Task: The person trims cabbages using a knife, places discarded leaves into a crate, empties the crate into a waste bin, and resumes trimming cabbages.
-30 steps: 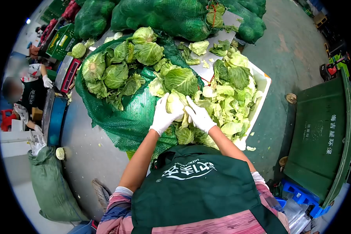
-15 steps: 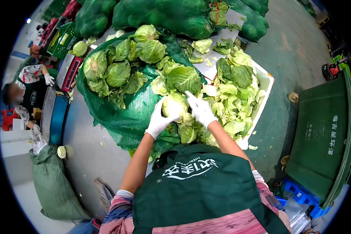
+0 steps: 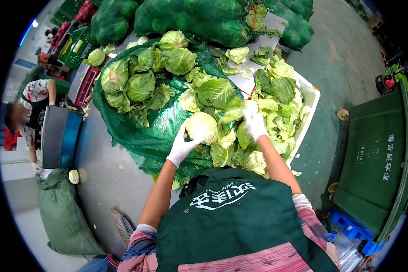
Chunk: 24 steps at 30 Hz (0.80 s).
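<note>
My white-gloved left hand (image 3: 182, 147) is closed around the left side of a pale, trimmed cabbage (image 3: 202, 127). To its right, my gloved right hand (image 3: 256, 121) pinches a cabbage leaf (image 3: 232, 110), which is blurred by motion and apart from the head. Beyond my left hand, several whole cabbages (image 3: 141, 86) with dark outer leaves lie on a spread green mesh bag (image 3: 161, 126). Under and beside my right hand, loose leaves (image 3: 276, 105) are heaped in a white foam box (image 3: 309, 93).
Full green mesh sacks (image 3: 192, 20) lie along the far side. A large green bin (image 3: 371, 154) stands at the right. On the left, a co-worker (image 3: 36, 97) is beside a scale (image 3: 59, 136) and a green sack (image 3: 63, 213). A broom head (image 3: 122, 223) rests on the floor.
My right hand has moved right, away from the cabbage, with a leaf in its fingers. My left hand stays on the cabbage. The co-worker's raised hand has dropped from view behind the scale.
</note>
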Motion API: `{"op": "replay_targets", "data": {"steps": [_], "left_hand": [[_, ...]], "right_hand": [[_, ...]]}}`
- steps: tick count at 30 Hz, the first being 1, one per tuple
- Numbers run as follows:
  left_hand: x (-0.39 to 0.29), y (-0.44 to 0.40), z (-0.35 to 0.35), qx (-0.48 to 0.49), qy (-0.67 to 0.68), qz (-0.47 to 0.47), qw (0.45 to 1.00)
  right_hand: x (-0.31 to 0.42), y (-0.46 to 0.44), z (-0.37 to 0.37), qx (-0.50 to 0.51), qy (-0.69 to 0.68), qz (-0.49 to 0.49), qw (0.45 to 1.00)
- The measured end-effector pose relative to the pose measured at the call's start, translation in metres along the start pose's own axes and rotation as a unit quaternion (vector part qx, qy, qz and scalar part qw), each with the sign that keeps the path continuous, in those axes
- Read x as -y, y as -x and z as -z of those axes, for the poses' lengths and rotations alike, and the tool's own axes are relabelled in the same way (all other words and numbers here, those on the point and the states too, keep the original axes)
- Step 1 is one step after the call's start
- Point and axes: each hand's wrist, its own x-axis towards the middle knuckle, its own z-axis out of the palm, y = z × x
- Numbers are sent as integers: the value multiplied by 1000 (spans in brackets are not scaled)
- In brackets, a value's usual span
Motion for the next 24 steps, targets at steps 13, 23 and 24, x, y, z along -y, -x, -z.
{"op": "replay_targets", "data": {"steps": [13, 23, 24], "left_hand": [[-5, -51, -36, -93, -207, -96, 969], [-35, -41, -36, -80, -234, -36, 968], [-36, -37, -38, -80, -232, -36, 969]], "right_hand": [[51, 34, -31, 99, 358, 388, 844], [79, 41, -22, 137, 324, 282, 893], [72, 33, -22, 93, 257, 256, 927]]}}
